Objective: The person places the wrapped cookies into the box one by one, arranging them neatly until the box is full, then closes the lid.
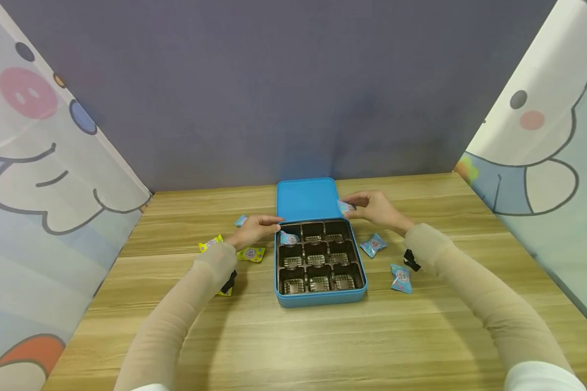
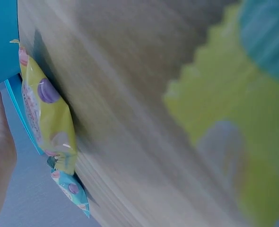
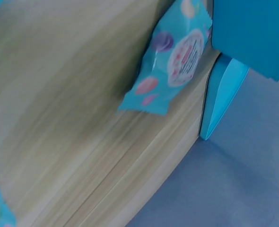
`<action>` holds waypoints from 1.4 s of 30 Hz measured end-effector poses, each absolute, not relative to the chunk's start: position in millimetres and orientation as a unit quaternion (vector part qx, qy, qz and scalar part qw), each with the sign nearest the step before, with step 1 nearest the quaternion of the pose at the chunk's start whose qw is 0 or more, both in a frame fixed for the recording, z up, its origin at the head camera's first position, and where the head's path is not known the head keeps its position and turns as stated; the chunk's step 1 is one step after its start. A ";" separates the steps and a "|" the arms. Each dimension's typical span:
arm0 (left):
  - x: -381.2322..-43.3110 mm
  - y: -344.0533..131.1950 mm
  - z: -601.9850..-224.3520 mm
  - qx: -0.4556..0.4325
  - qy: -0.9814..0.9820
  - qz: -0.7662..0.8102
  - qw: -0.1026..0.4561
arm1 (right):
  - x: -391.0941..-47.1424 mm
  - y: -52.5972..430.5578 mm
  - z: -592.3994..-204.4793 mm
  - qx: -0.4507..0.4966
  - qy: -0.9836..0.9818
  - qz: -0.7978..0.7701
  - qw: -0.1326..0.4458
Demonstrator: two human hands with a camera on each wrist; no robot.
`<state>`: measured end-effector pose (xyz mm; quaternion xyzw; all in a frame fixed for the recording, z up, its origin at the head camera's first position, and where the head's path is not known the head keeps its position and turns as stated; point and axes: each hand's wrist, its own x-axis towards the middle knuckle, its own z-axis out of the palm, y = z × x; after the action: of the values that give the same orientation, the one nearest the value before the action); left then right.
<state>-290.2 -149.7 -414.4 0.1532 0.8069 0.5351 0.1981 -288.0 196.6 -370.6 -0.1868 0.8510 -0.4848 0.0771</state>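
A blue tin box (image 1: 321, 298) lies with its lid (image 1: 307, 198) folded back; its dark tray (image 1: 316, 248) has several square compartments. One blue-wrapped candy (image 1: 289, 238) sits in the back left compartment. My left hand (image 1: 254, 231) reaches to the tin's back left corner, its fairly straight fingers and thumb touching the edge. Between thumb and fingers, my right hand (image 1: 379, 209) pinches another blue-and-pink wrapped candy (image 1: 345, 207), held close over the tin's back right corner. Only a sliver of the right hand shows in the right wrist view, at the right edge.
Right of the tin lie two blue candies, one nearer the back (image 1: 374, 245) and one nearer the front (image 1: 401, 278). Several yellow candies (image 1: 251, 254) lie left of it, partly under the left forearm, with a blue one (image 1: 241, 220) behind. A grey wall (image 1: 235, 108) closes the table's back.
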 end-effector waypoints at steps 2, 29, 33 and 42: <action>-290.7 -149.8 -414.3 0.154 0.807 0.535 0.198 | -288.5 193.0 -371.8 -0.192 0.843 -0.495 0.086; -289.9 -148.9 -413.8 0.163 0.806 0.534 0.196 | -287.3 150.6 -380.0 -0.231 0.835 -0.490 0.096; -289.1 -149.2 -412.8 0.159 0.809 0.531 0.196 | -287.0 146.4 -381.4 -0.239 0.832 -0.492 0.098; -289.2 -148.2 -414.2 0.166 0.810 0.530 0.190 | -281.3 136.8 -382.0 -0.241 0.825 -0.501 0.097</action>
<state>-289.2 -148.2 -414.2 0.1661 0.8097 0.5299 0.1897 -281.3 136.8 -382.0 -0.2411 0.8253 -0.5013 0.0970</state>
